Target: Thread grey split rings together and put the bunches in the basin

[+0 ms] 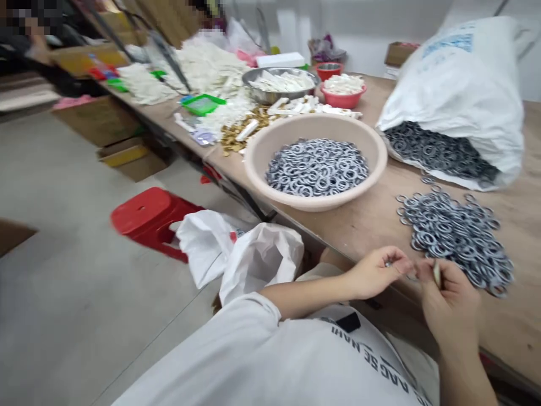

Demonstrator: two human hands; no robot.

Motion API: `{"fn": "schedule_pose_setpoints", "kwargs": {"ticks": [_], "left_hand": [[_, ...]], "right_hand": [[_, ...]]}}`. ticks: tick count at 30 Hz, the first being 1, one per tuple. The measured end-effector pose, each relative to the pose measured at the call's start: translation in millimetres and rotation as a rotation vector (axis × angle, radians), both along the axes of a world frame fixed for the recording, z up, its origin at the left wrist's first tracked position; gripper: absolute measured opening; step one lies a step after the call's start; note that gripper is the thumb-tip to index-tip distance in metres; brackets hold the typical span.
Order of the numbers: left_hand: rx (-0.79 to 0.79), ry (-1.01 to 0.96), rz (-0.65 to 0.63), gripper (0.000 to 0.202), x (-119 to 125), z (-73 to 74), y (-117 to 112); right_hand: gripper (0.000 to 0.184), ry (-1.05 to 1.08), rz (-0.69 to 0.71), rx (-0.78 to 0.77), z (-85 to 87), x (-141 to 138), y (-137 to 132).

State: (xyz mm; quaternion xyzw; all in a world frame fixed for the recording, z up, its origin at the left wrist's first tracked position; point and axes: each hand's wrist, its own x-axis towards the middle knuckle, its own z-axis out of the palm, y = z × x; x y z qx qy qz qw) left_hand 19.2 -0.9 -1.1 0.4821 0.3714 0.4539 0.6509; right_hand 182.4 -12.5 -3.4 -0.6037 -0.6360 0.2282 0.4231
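My left hand (pixel 374 274) is closed in a pinch at the table's front edge, on what looks like a small grey ring (pixel 411 277), partly hidden by the fingers. Almost touching it, my right hand (pixel 450 301) is closed around a thin, pale yellowish piece (pixel 437 273) whose kind I cannot make out. Just beyond both hands lies a loose pile of grey rings (pixel 456 234) on the wooden table (pixel 329 228). A beige basin (pixel 257 152) holding many more such rings stands to the left of the pile.
A white sack (pixel 456 84) lies at the back right, its mouth spilling dark rings. White strips fill a metal bowl (pixel 281 98) and a red bowl (pixel 343 98) farther back. Left of the table are a red stool (pixel 143 211) and open white bags (pixel 270 242).
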Motion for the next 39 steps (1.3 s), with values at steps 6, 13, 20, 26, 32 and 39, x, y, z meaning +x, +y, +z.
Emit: {"fn": "schedule_pose_setpoints", "kwargs": {"ticks": [6, 13, 20, 26, 32, 39], "left_hand": [[-0.081, -0.076, -0.002, 0.047, 10, 0.1, 6], [-0.191, -0.204, -0.08, 0.046, 19, 1.9, -3], [-0.328, -0.294, 0.12, 0.048, 13, 9.4, -1], [-0.354, -0.305, 0.19, 0.048, 10, 9.6, -4], [-0.374, -0.3, 0.152, 0.049, 10, 7.2, -5], [-0.337, -0.296, 0.118, 0.054, 6, 2.0, -7]], "right_hand": [[0.024, 0.263, 0.151, -0.021, 13.1, -10, 4], [0.032, 0.401, 0.128, -0.093, 8.1, -3, 6], [0.026, -0.104, 0.276, 0.127, 18.7, -9, -10], [0.029, -0.366, 0.241, 0.188, 18.0, -18, -12], [0.035, -0.408, 0.246, 0.162, 17.8, -16, -8], [0.036, -0.186, 0.286, 0.007, 15.3, -15, -9]]}}
